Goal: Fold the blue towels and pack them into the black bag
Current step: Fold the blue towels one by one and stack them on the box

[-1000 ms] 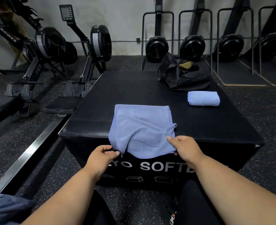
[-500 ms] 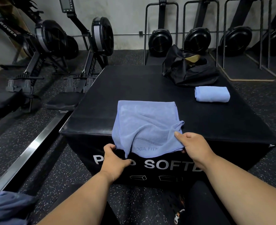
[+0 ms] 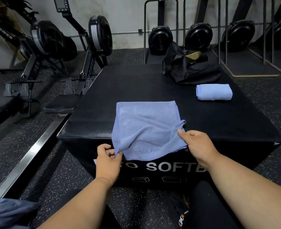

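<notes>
A blue towel (image 3: 146, 128) lies half-folded on the black soft box (image 3: 136, 83), its near end hanging over the front edge. My left hand (image 3: 107, 160) pinches the towel's near left corner below the box edge. My right hand (image 3: 197, 146) grips the near right edge, thumb on top. A second blue towel (image 3: 214, 92), folded into a small block, lies at the right of the box top. Behind it at the back right corner sits the black bag (image 3: 191, 68), slumped with its mouth open.
Rowing machines (image 3: 93, 40) stand on the floor to the left, with a metal rail (image 3: 27, 154) running beside the box. More machines stand upright in racks (image 3: 197, 37) along the back wall. Blue cloth (image 3: 6, 212) shows at the bottom left corner.
Both hands keep their hold on the towel's near corners and have shifted slightly; the left hand has closed more firmly on its corner. The towel's near end hangs a little lower over the box front.
</notes>
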A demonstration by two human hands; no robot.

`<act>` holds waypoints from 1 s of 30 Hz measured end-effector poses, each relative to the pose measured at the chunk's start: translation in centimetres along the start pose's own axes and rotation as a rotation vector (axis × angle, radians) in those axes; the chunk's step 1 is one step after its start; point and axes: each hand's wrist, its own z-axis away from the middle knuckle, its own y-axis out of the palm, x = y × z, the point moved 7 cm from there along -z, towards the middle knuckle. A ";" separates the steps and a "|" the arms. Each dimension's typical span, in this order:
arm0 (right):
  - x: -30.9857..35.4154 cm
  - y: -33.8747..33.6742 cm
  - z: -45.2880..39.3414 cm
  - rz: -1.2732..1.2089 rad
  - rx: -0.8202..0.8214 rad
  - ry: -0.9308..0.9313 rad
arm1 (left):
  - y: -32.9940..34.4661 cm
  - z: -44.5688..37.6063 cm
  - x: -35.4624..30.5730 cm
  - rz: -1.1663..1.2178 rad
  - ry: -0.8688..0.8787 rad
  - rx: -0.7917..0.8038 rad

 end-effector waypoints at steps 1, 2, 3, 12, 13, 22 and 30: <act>-0.1 -0.2 0.0 0.002 -0.006 0.000 | -0.5 0.0 -0.2 0.041 -0.006 -0.016; -0.2 -0.4 0.0 0.000 -0.013 0.000 | -1.0 0.0 -0.5 0.072 -0.004 -0.033; -0.2 -0.6 -0.1 -0.001 -0.024 -0.001 | -1.5 -0.1 -0.7 0.091 0.009 -0.038; -0.7 -1.0 0.0 0.019 -0.093 0.013 | -2.0 0.6 -1.9 0.220 -0.026 0.097; -0.7 -0.9 0.1 0.022 -0.085 0.013 | -2.2 0.7 -2.1 0.225 -0.040 0.088; -0.3 -1.1 0.9 0.073 -0.090 -0.019 | -2.5 -0.4 -2.1 0.222 -0.228 0.157; -0.6 -1.4 0.4 0.060 -0.088 -0.018 | -2.9 -1.5 -2.0 0.230 -0.336 0.233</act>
